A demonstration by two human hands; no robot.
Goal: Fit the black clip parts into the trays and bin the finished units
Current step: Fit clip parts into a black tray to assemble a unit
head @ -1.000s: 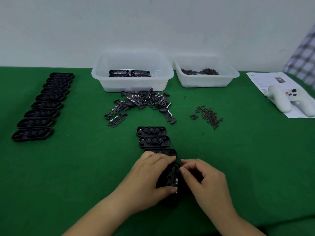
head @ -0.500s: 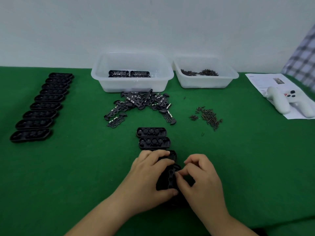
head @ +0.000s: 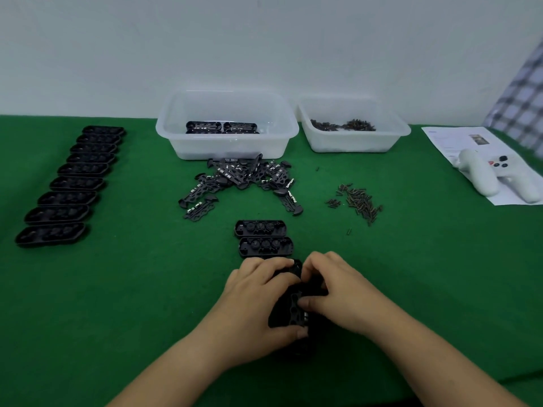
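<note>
Head view: both hands meet near the front edge of the green table [head: 117, 304]. Left hand [head: 252, 304] grips a black tray [head: 289, 311], fingers curled over its far end, thumb on its near end. Right hand [head: 338, 292] holds a clip part [head: 293, 301] on the tray, thumb pressing it, fingers curled at the far end. Two open trays [head: 264, 237] lie just beyond the hands. Loose clips [head: 241, 180] are piled mid-table, before the bin [head: 226, 124], which holds finished units [head: 221, 127]. A second tub [head: 352, 124] with screws stands to its right; loose screws [head: 360, 201] lie nearer. A tray row [head: 70, 183] runs along the left edge. A white controller [head: 496, 177] rests on paper [head: 446, 139] at the right edge.
</note>
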